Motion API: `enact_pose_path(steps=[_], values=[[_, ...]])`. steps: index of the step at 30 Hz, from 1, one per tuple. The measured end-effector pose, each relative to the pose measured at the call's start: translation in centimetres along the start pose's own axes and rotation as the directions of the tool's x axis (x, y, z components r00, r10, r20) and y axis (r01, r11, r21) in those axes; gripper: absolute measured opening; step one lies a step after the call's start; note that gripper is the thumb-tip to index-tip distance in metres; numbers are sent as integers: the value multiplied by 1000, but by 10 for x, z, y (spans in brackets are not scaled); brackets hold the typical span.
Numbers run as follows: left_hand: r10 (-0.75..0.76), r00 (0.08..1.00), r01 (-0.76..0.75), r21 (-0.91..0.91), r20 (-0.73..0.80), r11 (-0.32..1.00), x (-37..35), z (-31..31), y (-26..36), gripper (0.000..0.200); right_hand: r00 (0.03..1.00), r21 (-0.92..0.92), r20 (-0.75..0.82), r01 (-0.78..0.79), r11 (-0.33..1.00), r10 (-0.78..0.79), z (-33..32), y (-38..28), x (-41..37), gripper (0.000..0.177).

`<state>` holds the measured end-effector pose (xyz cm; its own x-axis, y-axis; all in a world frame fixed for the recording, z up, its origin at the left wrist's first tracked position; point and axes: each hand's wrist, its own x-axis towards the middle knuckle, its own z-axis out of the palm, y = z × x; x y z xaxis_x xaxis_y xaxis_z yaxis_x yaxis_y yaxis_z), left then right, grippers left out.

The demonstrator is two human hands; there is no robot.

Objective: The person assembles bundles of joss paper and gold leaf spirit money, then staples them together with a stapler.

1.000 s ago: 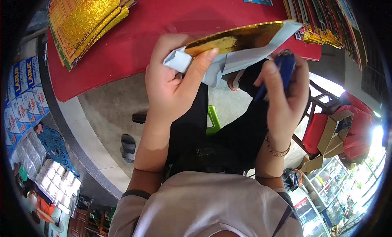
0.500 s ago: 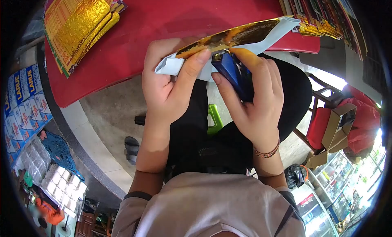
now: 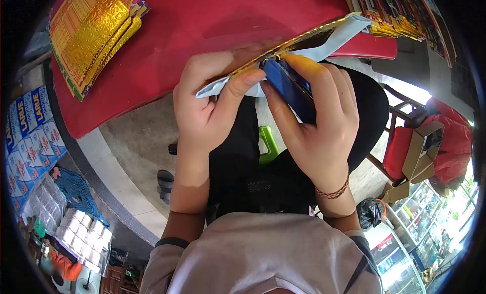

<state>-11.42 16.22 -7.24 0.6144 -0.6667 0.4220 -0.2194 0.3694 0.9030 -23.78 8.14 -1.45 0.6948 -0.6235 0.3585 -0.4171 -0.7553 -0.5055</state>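
So the left hand (image 3: pixel 205 109) is pinching a gold-and-white paper (image 3: pixel 331 38) just over the near edge of the red table (image 3: pixel 202 25), and the right hand (image 3: pixel 316 124) is wrapped tight round a blue stapler (image 3: pixel 288 89) whose nose sits right on that paper.

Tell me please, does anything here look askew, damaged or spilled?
Nothing spilled or torn. Only the gold paper stack on the red table is fanned out, not squared. The left hand pinches the gold-and-white sheet, the right hand presses the blue stapler on its edge.
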Motion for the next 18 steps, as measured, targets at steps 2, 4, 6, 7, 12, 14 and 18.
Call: enact_pose_path(steps=[2,4,6,7,12,14,18], values=[[5,999,-4,-31,32,1000,1,-1,0,30,1000,-23,9,9,1000,-9,-3,-1,0,37],[29,998,-29,-1,47,1000,3,-1,-1,33,1000,-46,18,17,999,-16,-4,-2,1,37],[52,997,-53,27,63,998,3,-1,-2,37,999,-72,7,39,997,-38,-4,-1,1,38],[28,998,-30,26,51,999,1,-2,-3,38,999,-75,5,34,997,-33,-4,-1,0,38],[38,998,-44,109,54,993,2,-4,0,40,999,-57,-13,38,998,-39,-4,-1,-2,39],[-16,999,10,116,50,993,1,-4,2,40,1000,-55,-9,28,998,-29,-3,-1,-2,39],[-47,999,45,43,24,998,1,-2,1,39,1000,-38,6,-5,999,5,-6,-3,0,37]])
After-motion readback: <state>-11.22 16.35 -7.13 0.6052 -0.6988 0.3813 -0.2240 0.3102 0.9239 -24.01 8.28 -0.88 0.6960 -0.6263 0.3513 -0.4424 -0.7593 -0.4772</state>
